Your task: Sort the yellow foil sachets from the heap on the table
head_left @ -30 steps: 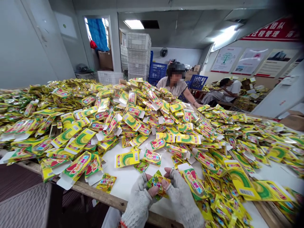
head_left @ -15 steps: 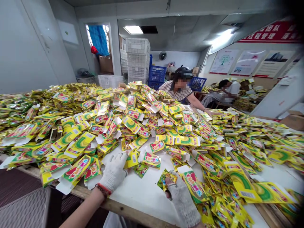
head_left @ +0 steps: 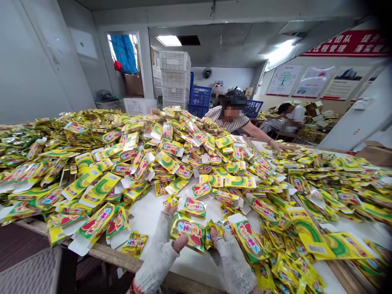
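Note:
My left hand (head_left: pixel 161 249), in a white fingerless knit glove, grips a small yellow-green carton (head_left: pixel 187 232) with pink and white lettering. The thumb lies over its front and the fingers are behind it. My right hand (head_left: pixel 232 250), gloved the same way, pinches a small shiny yellow-green sachet (head_left: pixel 210 236) at the carton's right end. Whether the sachet touches the carton I cannot tell. Just beyond the carton lies another flat carton (head_left: pixel 195 207). Past my left fingertips sits a small yellow packet (head_left: pixel 170 201).
A large heap of cartons (head_left: pixel 167 161) covers much of the white table (head_left: pixel 143 206). Loose sachets (head_left: pixel 288 265) lie at right, and a yellow packet (head_left: pixel 134 243) rests at the front edge. Across the table a person (head_left: pixel 232 112) reaches into the heap. White crates (head_left: pixel 175 77) stand behind.
My left hand has moved right and nearer, and now holds a carton between my hands. The right hand has shifted slightly with its sachet. A packet now lies at the table's front edge.

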`<state>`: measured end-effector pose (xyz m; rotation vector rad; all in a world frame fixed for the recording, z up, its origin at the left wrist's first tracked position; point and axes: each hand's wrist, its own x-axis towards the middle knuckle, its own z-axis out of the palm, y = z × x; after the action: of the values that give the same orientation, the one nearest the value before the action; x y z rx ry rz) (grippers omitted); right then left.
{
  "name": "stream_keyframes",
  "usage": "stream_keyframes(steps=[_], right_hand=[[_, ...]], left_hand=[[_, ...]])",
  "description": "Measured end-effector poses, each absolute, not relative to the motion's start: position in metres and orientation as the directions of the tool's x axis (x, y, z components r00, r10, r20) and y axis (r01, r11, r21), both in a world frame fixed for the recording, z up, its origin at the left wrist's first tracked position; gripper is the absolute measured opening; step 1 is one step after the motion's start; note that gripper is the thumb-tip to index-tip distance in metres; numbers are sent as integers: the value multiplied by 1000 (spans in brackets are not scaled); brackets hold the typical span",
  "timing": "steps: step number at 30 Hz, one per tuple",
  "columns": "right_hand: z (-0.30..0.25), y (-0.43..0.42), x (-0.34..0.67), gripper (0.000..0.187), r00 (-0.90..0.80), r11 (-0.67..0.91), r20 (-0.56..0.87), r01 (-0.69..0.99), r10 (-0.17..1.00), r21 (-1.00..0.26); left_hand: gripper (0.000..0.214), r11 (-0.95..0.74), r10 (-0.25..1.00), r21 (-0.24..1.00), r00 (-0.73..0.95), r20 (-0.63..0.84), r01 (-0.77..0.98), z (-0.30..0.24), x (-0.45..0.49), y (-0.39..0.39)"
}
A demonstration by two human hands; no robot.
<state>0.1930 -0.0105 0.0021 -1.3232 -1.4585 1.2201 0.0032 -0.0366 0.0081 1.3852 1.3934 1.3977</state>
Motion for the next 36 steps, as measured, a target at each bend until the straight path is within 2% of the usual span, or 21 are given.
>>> stream_keyframes(steps=[1,3,5,6,9,12,14,16,19,21,23,26,28,32,34,36], right_hand=[[7,-8,198,39,-102,-15,-45,278,994,-961],[14,-5,204,39,-79,-4,-35,362,996,-932],[16,-3,205,42,-84,-2,-40,409,996,-912],[14,-3,203,45,-74,-16,-51,417,996,-909],[-2,-3,199,55,35,-74,-65,442,997,-894],[-15,-3,201,56,92,-62,-16,518,996,-853],[-14,-4,206,52,38,-13,12,601,999,-799],[-4,-3,213,44,-94,70,9,678,996,-732],[22,1,221,27,-345,213,-97,752,934,-623],[35,6,222,19,-438,286,-165,783,884,-552],[40,9,218,15,-442,313,-165,809,882,-497],[35,10,209,19,-360,282,-93,844,928,-457],[27,9,210,19,-340,262,-68,823,938,-504],[16,5,223,10,-384,163,-147,666,912,-727],[13,3,223,13,-289,120,-116,682,950,-722],[11,0,215,14,-183,130,-4,712,983,-690]], left_hand=[[101,-199,942,901,-178,284,385,13,-2,-37],[111,-259,920,657,-25,390,708,20,-6,-36],[94,-298,938,443,174,299,845,22,-1,-35],[82,-289,951,398,215,220,871,20,4,-34],[66,-152,988,429,124,91,890,6,19,-32],[62,-64,995,472,18,101,879,-7,27,-32],[61,-72,996,468,36,85,881,-8,28,-34],[65,-89,996,446,81,36,890,-5,27,-35],[71,-166,982,419,187,-8,893,1,28,-37],[73,-221,970,421,243,0,880,2,29,-37],[74,-228,969,432,246,16,872,0,29,-37],[74,-192,979,442,204,20,876,-5,27,-37],[75,-171,983,440,185,12,882,-7,26,-37],[73,-169,983,458,182,18,873,-6,27,-37],[71,-178,982,464,189,24,868,-5,29,-37],[71,-155,986,458,162,23,876,-4,30,-38]])
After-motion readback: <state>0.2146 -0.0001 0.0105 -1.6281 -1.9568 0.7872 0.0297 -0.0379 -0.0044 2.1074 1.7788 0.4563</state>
